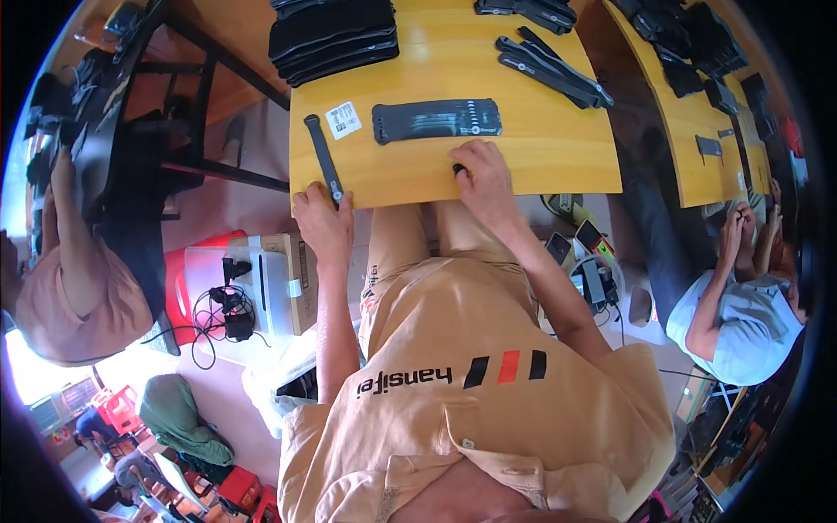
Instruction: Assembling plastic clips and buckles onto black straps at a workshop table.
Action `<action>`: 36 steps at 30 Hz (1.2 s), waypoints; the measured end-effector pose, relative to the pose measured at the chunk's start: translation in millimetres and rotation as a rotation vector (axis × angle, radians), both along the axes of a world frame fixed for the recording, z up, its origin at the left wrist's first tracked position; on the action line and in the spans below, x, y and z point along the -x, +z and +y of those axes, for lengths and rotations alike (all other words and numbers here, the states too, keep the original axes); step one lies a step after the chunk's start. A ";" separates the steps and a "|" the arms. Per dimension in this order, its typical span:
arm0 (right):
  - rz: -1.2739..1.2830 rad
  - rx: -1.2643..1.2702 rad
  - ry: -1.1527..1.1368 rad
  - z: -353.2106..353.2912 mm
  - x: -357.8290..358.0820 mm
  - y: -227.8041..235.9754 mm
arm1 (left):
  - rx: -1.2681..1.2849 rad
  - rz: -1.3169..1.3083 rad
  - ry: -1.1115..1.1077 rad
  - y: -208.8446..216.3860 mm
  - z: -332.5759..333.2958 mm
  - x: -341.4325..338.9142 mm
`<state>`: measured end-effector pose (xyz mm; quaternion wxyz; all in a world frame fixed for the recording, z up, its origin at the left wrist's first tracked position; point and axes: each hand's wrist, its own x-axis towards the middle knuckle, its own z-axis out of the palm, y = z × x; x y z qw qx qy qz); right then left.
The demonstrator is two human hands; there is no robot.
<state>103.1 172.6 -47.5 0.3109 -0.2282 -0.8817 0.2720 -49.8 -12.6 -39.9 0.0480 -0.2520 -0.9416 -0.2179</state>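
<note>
My left hand [323, 220] is at the table's front edge, closed on the near end of a narrow black strap [323, 157]. The strap lies flat and points away from me, with a rounded far end. My right hand [488, 183] rests at the front edge too, its fingers curled and pinching a small black piece [458, 168], mostly hidden. Just beyond that hand lies a wide black band [418, 122] with a shiny middle and white print. A white printed label [343, 120] sits between the strap and the band.
Stacked black fabric pieces [334, 44] stand at the back left of the yellow table [558, 170]. More black straps [554, 71] lie at the back right. Co-workers sit on both sides, one in a light blue shirt [732, 327]. A carton [302, 283] and black cables [228, 305] are at my left.
</note>
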 end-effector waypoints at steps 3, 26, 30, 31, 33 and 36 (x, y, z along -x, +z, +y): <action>0.013 0.042 0.083 -14.6 6.2 -4.3 | -0.139 -0.009 0.005 -15.0 -4.0 6.4; 0.113 0.645 0.488 -61.1 4.4 37.9 | -1.174 -1.613 -0.042 18.6 -8.2 -38.6; 0.047 0.435 0.454 -57.2 -0.9 47.0 | -1.169 -1.534 -0.042 21.0 -2.6 -42.9; 0.047 0.435 0.453 -57.7 -1.5 47.9 | -1.158 -1.499 -0.052 22.9 -1.2 -43.6; 0.086 0.410 0.422 -58.5 -2.8 49.0 | -1.137 -1.468 -0.038 25.7 1.9 -45.5; 0.113 0.342 0.421 -57.8 -2.8 44.8 | -1.096 -1.413 -0.014 29.1 4.9 -47.9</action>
